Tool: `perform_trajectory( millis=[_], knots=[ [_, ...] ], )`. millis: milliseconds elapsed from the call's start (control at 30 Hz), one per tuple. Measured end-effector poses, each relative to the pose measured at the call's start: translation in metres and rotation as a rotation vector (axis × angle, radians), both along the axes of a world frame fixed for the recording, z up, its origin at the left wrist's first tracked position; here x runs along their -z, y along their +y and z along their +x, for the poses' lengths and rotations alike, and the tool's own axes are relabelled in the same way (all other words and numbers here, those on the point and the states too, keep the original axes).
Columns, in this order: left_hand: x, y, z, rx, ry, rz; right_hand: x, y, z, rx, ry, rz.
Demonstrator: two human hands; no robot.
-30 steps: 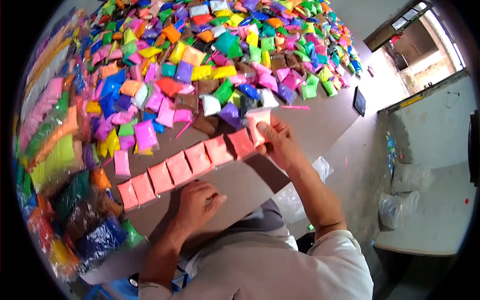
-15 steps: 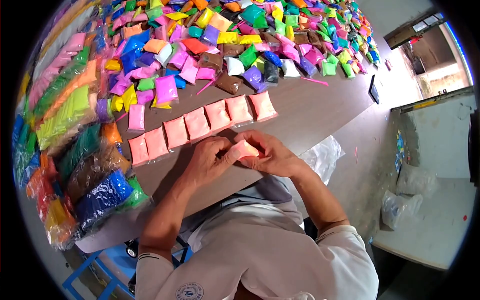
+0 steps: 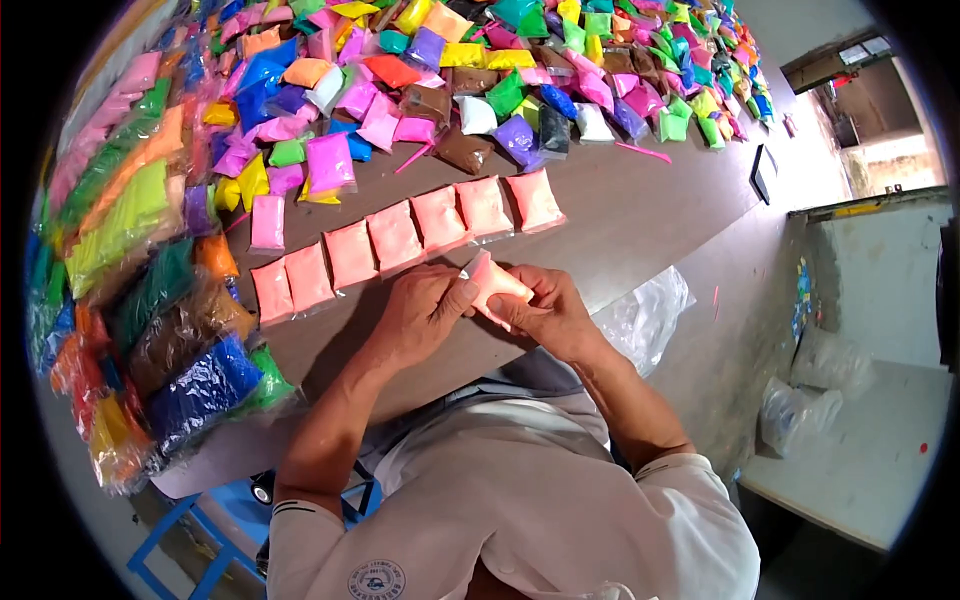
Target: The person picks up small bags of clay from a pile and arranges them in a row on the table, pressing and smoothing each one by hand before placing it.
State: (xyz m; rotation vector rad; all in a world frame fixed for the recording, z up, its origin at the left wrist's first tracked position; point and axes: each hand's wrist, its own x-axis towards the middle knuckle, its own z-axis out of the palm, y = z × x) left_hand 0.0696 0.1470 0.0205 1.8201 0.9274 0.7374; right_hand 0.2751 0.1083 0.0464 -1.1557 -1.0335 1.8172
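Note:
Between both hands, just above the table's near edge, is a small coral-pink packet [image 3: 497, 284] in clear film, tilted and bent. My left hand [image 3: 428, 305] pinches its left side with thumb and fingers. On its right side, my right hand [image 3: 548, 308] grips it, thumb on top. Beyond the hands, a slanting row of several coral-pink packets [image 3: 396, 237] lies flat on the brown table [image 3: 590, 225], most of them side by side. The fingers under the held packet are partly hidden.
A big heap of small coloured packets [image 3: 510, 92] covers the table's far side. Larger bags of packets [image 3: 205, 390] are stacked at the left. A clear plastic bag [image 3: 648, 318] lies by the right table edge, and a dark flat device [image 3: 763, 174] rests farther back.
The held packet has been turned and lifted a little, so more of its face and clear film end shows. My right hand's fingers have shifted on it. The row appears unchanged.

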Motion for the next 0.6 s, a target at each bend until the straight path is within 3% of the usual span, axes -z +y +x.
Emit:
perform_trajectory(
  millis=[200, 300, 367, 500, 600],
  knots=[
    [-0.007, -0.003, 0.005, -0.081, -0.064, -0.161, -0.014, 0.005, 0.005, -0.057, -0.032, -0.007],
    [-0.006, -0.001, 0.005, -0.040, -0.013, 0.022, -0.010, 0.007, 0.002, -0.039, -0.048, 0.033],
    [-0.010, 0.000, 0.003, -0.007, 0.038, 0.026, 0.008, 0.005, 0.005, -0.046, -0.060, 0.149],
    [-0.009, -0.001, 0.003, -0.023, 0.015, 0.004, -0.010, 0.005, 0.005, -0.082, -0.034, 0.013],
    [-0.007, 0.000, 0.005, 0.014, 0.052, 0.083, 0.002, 0.006, -0.003, -0.041, -0.119, 0.159]
  ],
)
